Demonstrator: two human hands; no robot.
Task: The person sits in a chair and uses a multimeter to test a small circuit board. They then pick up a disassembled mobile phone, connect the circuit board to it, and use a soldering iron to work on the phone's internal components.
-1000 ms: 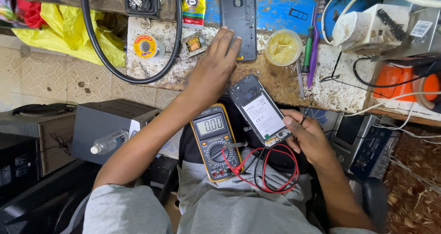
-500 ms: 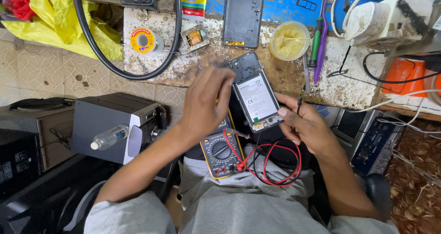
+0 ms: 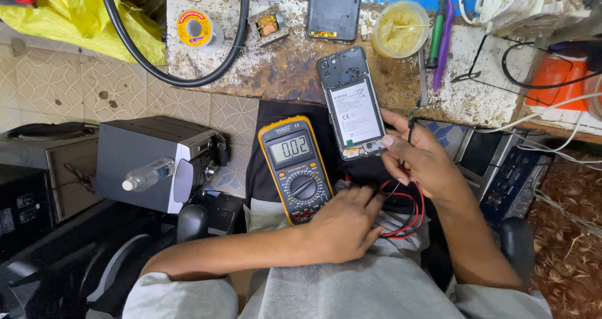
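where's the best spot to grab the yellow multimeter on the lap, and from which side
Grip the multimeter across its long rubber-cased edges around the dial, coming from above with the left hand, which rests just below it. It lies flat, face up on the lap, both long sides free; the red leads trail from its lower end, so avoid that end.

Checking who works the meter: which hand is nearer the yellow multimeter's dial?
Left. The left hand rests on the lap just right of the yellow multimeter, by its lower edge. The right hand is farther right, at the opened phone.

light: even, bright | shadows: soft | focus: sharp | edges: slightly bowed
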